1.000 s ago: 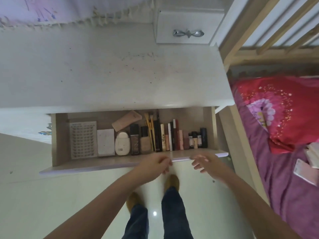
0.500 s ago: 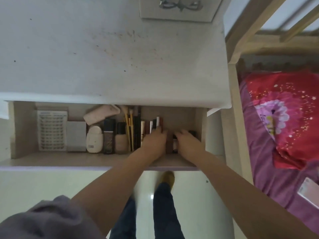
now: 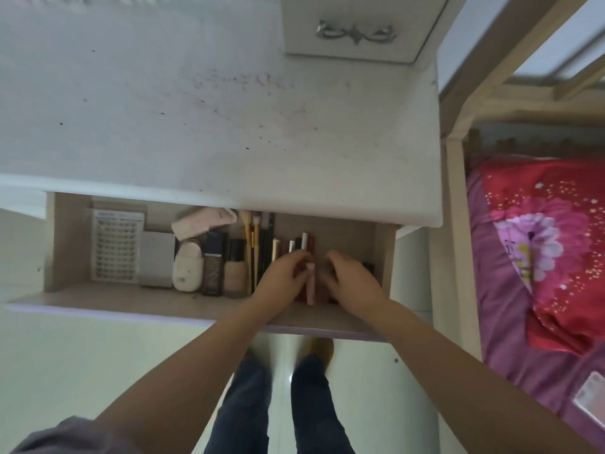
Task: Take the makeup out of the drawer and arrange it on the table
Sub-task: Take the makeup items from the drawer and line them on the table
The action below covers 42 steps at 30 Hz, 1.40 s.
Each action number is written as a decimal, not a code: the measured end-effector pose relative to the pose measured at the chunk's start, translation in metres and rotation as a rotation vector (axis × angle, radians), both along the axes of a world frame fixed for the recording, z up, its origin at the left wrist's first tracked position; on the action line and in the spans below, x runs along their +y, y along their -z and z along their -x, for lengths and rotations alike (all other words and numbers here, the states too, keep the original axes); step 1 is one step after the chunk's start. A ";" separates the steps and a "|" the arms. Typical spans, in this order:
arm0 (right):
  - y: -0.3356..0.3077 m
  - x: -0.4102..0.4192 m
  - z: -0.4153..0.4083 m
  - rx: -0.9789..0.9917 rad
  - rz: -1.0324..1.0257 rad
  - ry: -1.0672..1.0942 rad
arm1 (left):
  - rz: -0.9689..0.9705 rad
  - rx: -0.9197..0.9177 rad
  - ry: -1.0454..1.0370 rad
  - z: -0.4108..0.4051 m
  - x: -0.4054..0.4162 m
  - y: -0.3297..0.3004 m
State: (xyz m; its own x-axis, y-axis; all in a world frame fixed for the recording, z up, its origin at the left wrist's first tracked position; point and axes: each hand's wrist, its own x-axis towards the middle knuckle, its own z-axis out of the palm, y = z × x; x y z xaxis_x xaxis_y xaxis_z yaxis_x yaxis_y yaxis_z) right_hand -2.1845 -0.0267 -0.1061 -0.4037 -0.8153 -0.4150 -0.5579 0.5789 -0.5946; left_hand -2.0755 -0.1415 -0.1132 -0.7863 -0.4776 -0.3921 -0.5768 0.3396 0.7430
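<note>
Inside the open drawer point(image 3: 108, 294), left hand point(image 3: 284, 278) and right hand point(image 3: 352, 278) curl around upright lipstick tubes point(image 3: 310, 283) between them. Left of the grip stand foundation bottles point(image 3: 235, 270); beyond, the table point(image 3: 229, 109).

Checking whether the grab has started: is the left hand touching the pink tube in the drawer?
Touching. The head view shows the left hand with its fingertips curled against the pink tube, no gap visible.

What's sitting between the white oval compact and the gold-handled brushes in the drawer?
In the head view, two foundation bottles stand side by side between the white oval compact and the gold-handled brushes.
</note>
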 end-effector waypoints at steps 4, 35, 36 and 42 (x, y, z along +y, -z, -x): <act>-0.056 -0.016 0.027 -0.073 0.185 0.058 | -0.025 0.176 -0.047 0.006 -0.046 -0.054; -0.030 -0.028 0.008 0.073 0.074 0.089 | 0.154 0.100 0.128 -0.005 -0.054 -0.034; -0.018 -0.029 0.007 0.086 0.028 0.084 | 0.193 0.050 0.157 0.000 -0.049 -0.020; 0.026 -0.042 0.007 0.025 0.023 0.093 | 0.530 -0.240 0.378 0.026 -0.037 0.027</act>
